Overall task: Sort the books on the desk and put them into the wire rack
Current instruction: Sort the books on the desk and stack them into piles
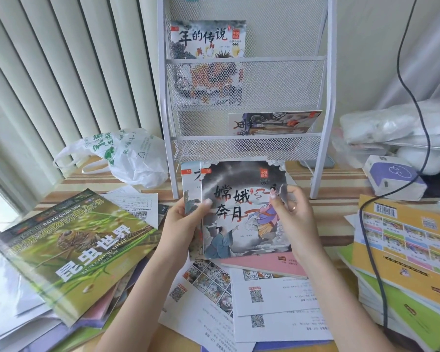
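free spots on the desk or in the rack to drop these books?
Rack: top pocket's right half, beside the book; lower pocket's left half. Desk: bare strip between rack foot and yellow stack. Elsewhere crowded with papers and books.

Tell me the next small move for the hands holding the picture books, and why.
Probably lift the held picture books up and forward into the wire rack, likely the lower pocket. The left hand and right hand grip them by both side edges just in front of the rack, and books of the same series already stand in its pockets.
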`<state>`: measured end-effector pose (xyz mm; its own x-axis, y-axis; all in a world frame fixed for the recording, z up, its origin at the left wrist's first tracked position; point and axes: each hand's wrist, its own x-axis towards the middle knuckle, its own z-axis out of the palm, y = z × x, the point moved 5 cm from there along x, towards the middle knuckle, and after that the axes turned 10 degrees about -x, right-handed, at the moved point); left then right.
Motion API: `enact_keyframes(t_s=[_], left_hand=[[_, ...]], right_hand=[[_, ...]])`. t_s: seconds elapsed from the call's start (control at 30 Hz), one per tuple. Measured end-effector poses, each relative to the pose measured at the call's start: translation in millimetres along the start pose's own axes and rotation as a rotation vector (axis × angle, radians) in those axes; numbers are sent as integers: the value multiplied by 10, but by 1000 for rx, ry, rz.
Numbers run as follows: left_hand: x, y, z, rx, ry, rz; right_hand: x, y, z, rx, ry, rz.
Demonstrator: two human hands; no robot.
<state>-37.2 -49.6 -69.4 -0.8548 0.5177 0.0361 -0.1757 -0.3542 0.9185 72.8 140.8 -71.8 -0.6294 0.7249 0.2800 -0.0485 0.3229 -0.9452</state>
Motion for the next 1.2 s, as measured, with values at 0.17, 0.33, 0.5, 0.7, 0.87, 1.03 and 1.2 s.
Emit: enact_keyframes(t_s=[0.17,0.33,0.5,0.7,0.87,1.03,1.2], left_hand=[[-61,-48,100,77,-29,-86],[-17,-59,39,26,-12,-113],[-118,-149,114,333,-328,-92],[-178,-176,275,192,-154,-222],[-287,-158,-6,269,3,-261],[-480,63,-478,245,173,-210],[-617,161,-480,263,176,-124]], right_hand=[[-49,-5,130,-29,-64,37],[-22,53,148,-24,-231,59],[56,-35,-258,-124,65,58],[-255,61,-259,-117,-61,297],[-471,-88,-112,-121,-264,236],[-667,56,-29,-1058,-514,-164],[-691,154,-106,-1137,-658,-162]])
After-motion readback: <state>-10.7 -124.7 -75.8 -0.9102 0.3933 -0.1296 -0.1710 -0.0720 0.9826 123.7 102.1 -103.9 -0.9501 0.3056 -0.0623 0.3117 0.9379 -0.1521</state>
